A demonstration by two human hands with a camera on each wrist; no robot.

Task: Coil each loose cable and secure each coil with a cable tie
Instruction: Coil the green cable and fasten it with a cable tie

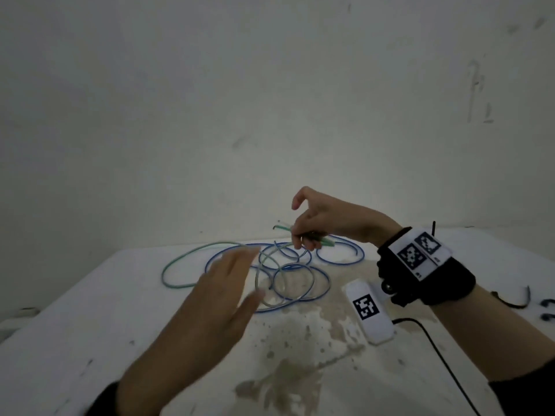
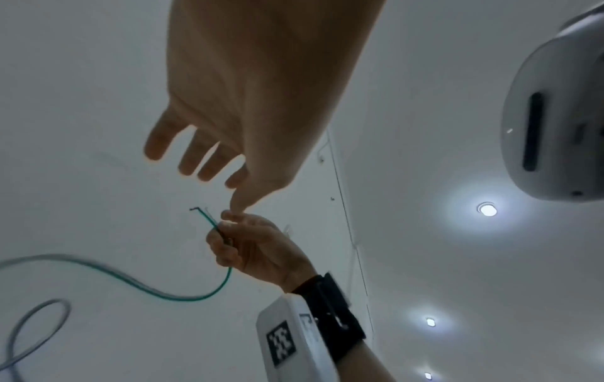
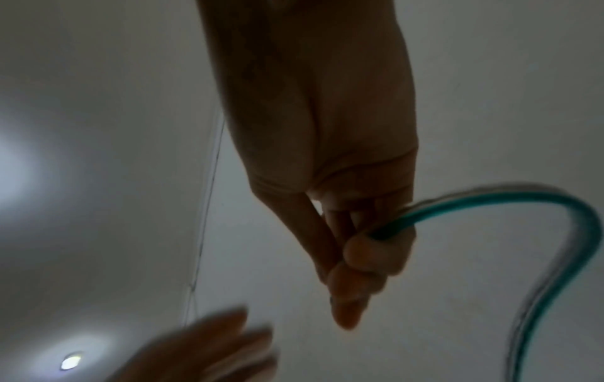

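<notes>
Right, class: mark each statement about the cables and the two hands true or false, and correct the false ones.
1. The right hand grips one end of the green cable. True.
2. The left hand grips the blue cable. False: its fingers are straight and hold nothing.
3. The cables lie neatly coiled on the table. False: they lie in loose, overlapping loops.
4. A white tagged block lies on the table near the right wrist. True.

A stained white table [image 1: 300, 370] against a scuffed pale wall [image 1: 270, 100]; round, probably recessed, ceiling lights [image 2: 487, 209] glow
</notes>
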